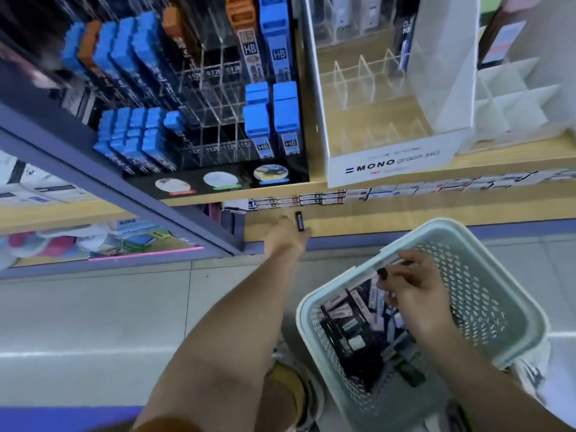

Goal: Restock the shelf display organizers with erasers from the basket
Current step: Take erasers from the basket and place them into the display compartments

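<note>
Over pale floor tiles point(93, 322), the left hand point(286, 236) pinches a black eraser point(300, 221) at the front edge of the wooden shelf point(420, 210), while fingers point(397, 271) of the right hand point(414, 291) pinch a second eraser point(382, 273) inside the perforated basket point(436, 226) nearby.

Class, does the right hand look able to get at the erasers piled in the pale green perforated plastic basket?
Likely yes: the right hand is inside the open-topped pale green perforated plastic basket, above the piled erasers; nothing covers them.
</note>
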Demonstrator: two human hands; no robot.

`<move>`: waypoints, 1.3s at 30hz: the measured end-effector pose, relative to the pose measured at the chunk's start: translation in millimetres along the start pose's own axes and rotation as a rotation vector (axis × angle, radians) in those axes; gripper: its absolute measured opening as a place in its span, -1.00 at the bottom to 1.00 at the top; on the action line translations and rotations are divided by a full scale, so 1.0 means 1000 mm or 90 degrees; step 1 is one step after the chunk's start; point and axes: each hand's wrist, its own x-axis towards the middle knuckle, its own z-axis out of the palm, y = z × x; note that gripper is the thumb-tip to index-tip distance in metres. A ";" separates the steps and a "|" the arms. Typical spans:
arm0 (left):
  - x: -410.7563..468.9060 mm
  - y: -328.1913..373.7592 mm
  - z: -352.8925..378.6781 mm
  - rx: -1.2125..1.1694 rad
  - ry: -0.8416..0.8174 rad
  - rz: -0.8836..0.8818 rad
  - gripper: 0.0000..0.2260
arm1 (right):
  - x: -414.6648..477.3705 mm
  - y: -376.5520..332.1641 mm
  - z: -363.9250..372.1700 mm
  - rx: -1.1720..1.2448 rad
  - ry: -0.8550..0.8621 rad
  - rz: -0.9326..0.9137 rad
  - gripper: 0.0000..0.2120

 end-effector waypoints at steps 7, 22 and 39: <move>0.017 -0.005 0.011 0.079 0.018 0.020 -0.76 | 0.011 0.000 -0.017 0.082 0.045 0.054 -0.71; -0.171 0.045 -0.014 -0.281 -0.039 0.264 -0.95 | 0.002 -0.044 -0.018 0.272 -0.243 0.152 -0.75; -0.154 0.007 0.073 0.435 -0.204 0.413 -0.72 | -0.006 -0.022 -0.062 0.160 -0.094 0.236 -0.81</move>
